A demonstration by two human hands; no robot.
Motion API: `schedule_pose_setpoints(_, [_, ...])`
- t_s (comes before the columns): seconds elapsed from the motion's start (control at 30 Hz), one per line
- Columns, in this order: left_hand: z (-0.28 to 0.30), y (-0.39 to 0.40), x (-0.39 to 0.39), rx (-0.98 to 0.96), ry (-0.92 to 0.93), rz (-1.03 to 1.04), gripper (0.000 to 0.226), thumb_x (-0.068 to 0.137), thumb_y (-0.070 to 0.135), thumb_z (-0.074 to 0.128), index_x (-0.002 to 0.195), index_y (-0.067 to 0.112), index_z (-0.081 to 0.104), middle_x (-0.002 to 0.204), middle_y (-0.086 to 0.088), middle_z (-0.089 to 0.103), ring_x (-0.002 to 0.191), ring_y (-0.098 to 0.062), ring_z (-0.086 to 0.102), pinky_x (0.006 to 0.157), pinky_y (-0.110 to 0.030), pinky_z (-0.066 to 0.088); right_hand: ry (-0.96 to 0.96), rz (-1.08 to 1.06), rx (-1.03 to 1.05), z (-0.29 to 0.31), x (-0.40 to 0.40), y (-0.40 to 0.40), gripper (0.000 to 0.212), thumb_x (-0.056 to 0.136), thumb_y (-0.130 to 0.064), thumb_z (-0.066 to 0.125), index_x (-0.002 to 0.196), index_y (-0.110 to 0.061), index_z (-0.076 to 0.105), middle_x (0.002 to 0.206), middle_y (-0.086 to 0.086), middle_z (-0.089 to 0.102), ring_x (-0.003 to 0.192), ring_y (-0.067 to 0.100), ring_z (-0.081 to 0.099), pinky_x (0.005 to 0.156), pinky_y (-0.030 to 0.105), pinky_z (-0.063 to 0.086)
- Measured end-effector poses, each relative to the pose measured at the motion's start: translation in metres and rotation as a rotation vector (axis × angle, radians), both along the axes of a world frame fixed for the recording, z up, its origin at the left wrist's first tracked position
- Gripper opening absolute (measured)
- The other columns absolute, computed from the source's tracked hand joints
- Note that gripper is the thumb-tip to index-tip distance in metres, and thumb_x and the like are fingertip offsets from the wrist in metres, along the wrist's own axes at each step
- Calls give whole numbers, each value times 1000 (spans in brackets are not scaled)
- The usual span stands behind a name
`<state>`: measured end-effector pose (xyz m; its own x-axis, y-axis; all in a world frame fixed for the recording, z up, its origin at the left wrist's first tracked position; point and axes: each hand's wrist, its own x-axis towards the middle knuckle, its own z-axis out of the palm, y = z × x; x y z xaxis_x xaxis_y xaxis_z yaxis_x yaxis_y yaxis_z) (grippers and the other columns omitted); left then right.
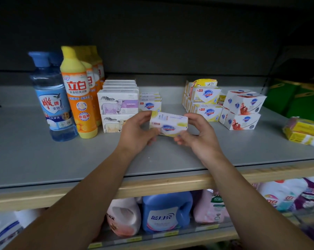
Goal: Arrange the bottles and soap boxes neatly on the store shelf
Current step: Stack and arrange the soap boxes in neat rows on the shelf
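Observation:
I hold a white and yellow soap box above the grey shelf, my left hand gripping its left end and my right hand its right end. Just behind it sits a row of matching soap boxes. Left of those stand two stacks of sheep-print soap boxes, then orange dish-soap bottles and a blue bottle. To the right lie yellow-white soap boxes and white and red soap boxes.
Yellow wrapped packs lie at the shelf's right edge, with green packages behind them. Below the wooden shelf lip, a lower shelf holds a blue detergent jug, pink bottles and white containers.

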<state>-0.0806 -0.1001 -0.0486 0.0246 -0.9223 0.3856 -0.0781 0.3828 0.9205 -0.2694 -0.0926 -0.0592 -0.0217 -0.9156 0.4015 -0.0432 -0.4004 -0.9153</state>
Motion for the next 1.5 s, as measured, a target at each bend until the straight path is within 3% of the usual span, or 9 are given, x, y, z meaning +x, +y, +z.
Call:
schedule_pose_setpoints(0.13, [3, 5, 3, 17, 47, -88, 43, 74, -4, 77, 113, 9, 66, 126, -5, 62, 93, -3, 66, 86, -33, 57, 118, -45, -7, 3, 1, 4, 36, 71, -23, 73, 102, -33, 57, 117, -22, 62, 87, 1, 62, 79, 23, 51])
schedule_pose_setpoints(0.3, [5, 4, 2, 20, 115, -78, 18, 85, -1, 68, 102, 6, 68, 128, -8, 60, 122, -21, 57, 92, -52, 54, 151, -9, -72, 1, 2, 6, 36, 82, 1, 70, 96, -27, 53, 120, -23, 59, 83, -1, 64, 73, 20, 51])
schedule_pose_setpoints(0.4, [4, 4, 4, 1, 123, -65, 17, 85, -3, 67, 101, 3, 68, 124, -6, 63, 120, -19, 58, 89, -50, 56, 220, -18, -86, 1, 4, 5, 46, 81, 7, 66, 100, -33, 53, 126, -15, 55, 89, 19, 67, 78, 31, 54])
schedule_pose_setpoints(0.5, [5, 5, 4, 8, 168, -79, 17, 86, -5, 65, 100, 5, 68, 124, -9, 62, 116, -18, 60, 81, -41, 59, 333, -56, -170, 2, 8, 6, 56, 74, 10, 69, 112, -28, 53, 127, -1, 49, 108, 11, 59, 87, 31, 55])
schedule_pose_setpoints(0.73, [12, 12, -1, 22, 99, -21, 22, 91, 4, 63, 112, 8, 66, 105, -13, 69, 69, -29, 72, 64, -34, 60, 483, -264, -212, 2, 5, 2, 42, 80, -7, 72, 119, -15, 59, 112, 3, 64, 101, 18, 61, 88, 33, 50])
schedule_pose_setpoints(0.9, [39, 3, 16, -255, -445, 377, 21, 90, 26, 64, 110, 21, 68, 106, 7, 69, 79, -7, 66, 70, -25, 55, 465, -319, -105, 0, 2, -2, 39, 85, -17, 70, 122, -15, 58, 116, 4, 65, 105, 20, 60, 87, 26, 45])
schedule_pose_setpoints(1.03, [58, -15, 39, -442, -801, 569, 30, 90, 30, 63, 117, 17, 66, 121, -2, 66, 112, -20, 56, 90, -30, 42, 508, -295, -18, -2, 3, -5, 37, 87, -24, 69, 122, -18, 58, 118, 5, 66, 107, 21, 60, 89, 29, 47])
schedule_pose_setpoints(1.17, [56, -39, 62, -343, -1128, 667, 48, 91, 40, 60, 132, 17, 56, 137, -7, 57, 128, -28, 46, 110, -47, 33, 489, -289, 1, -3, 2, -6, 36, 86, -25, 70, 120, -20, 59, 116, 2, 66, 106, 20, 61, 89, 31, 48])
schedule_pose_setpoints(1.5, [37, -53, 61, -420, -1087, 725, 46, 89, 42, 60, 130, 22, 58, 134, -5, 59, 125, -30, 49, 114, -49, 18, 580, -310, -41, -4, 5, -8, 45, 86, -21, 69, 129, -25, 59, 121, 1, 54, 111, 25, 55, 99, 31, 43])
